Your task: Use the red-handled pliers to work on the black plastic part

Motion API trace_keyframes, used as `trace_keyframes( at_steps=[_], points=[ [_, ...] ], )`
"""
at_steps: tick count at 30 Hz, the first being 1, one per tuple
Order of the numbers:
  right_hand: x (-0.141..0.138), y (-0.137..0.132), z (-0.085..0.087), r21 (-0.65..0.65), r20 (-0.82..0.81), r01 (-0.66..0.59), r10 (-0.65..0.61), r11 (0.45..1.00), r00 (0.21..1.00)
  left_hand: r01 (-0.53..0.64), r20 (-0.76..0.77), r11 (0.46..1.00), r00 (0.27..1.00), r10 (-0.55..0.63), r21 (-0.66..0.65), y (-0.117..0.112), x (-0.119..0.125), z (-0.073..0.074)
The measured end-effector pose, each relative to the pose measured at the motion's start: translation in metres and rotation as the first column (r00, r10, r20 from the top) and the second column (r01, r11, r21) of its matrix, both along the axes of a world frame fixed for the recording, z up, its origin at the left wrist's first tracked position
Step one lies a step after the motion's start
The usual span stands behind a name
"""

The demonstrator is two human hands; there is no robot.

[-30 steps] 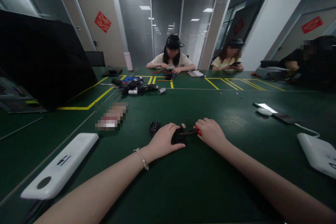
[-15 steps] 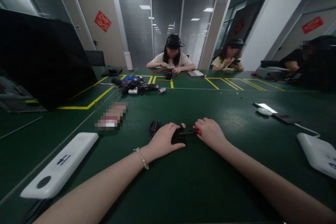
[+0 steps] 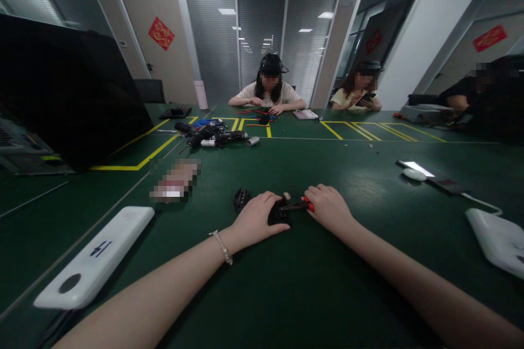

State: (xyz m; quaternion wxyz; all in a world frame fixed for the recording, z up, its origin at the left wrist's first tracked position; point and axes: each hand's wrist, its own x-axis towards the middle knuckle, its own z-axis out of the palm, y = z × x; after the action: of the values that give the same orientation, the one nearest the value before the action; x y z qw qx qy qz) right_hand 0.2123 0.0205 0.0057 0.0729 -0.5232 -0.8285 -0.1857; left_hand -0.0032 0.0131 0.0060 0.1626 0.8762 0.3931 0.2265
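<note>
My left hand [image 3: 256, 215] is closed around a small black part [image 3: 278, 216], pressing it to the green table; much of that part is hidden under the fingers. In my right hand [image 3: 329, 204] is a pair of pliers [image 3: 295, 206] with red handles, the fingers wrapped round the grips. The dark jaws point left and meet the black part at its right side; what they bite on is too small to make out. Left of my left hand lies another black ribbed piece [image 3: 241, 199]. A small pale scrap [image 3: 287, 196] rests just beyond the pliers.
A white elongated device [image 3: 96, 259] lies at the left, a white power bank [image 3: 497, 240] with a cable at the right. A heap of black cables and tools [image 3: 208, 133] sits further back. Across the green table [image 3: 295, 294] people are seated; a large black screen [image 3: 61, 87] stands left.
Both hands, the black part and the pliers keep practically the same place. The whole view has shifted very slightly.
</note>
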Motion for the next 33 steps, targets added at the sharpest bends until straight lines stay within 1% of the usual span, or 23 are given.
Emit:
trace_keyframes(
  at_steps=[17,22,28,33],
  points=[
    [0.0028,0.0011,-0.0002,-0.019,-0.003,0.01,-0.01,1.0,1.0,-0.005,-0.001,0.999,1.0,0.005,-0.04,-0.0022,-0.0001,0.0029],
    [0.0014,0.0006,-0.0009,-0.019,0.0,0.02,-0.02,1.0,1.0,-0.004,0.004,0.999,1.0,0.004,-0.037,-0.0009,-0.0001,0.0013],
    [0.002,-0.0001,0.0013,-0.02,0.013,0.014,-0.014,1.0,1.0,0.006,0.007,1.0,1.0,-0.006,0.005,0.0011,-0.0006,-0.0021],
    [0.0018,-0.0005,0.0006,-0.011,0.009,0.016,-0.016,1.0,1.0,-0.001,0.003,1.0,1.0,0.001,-0.002,-0.0007,-0.0002,0.0002]
  ],
)
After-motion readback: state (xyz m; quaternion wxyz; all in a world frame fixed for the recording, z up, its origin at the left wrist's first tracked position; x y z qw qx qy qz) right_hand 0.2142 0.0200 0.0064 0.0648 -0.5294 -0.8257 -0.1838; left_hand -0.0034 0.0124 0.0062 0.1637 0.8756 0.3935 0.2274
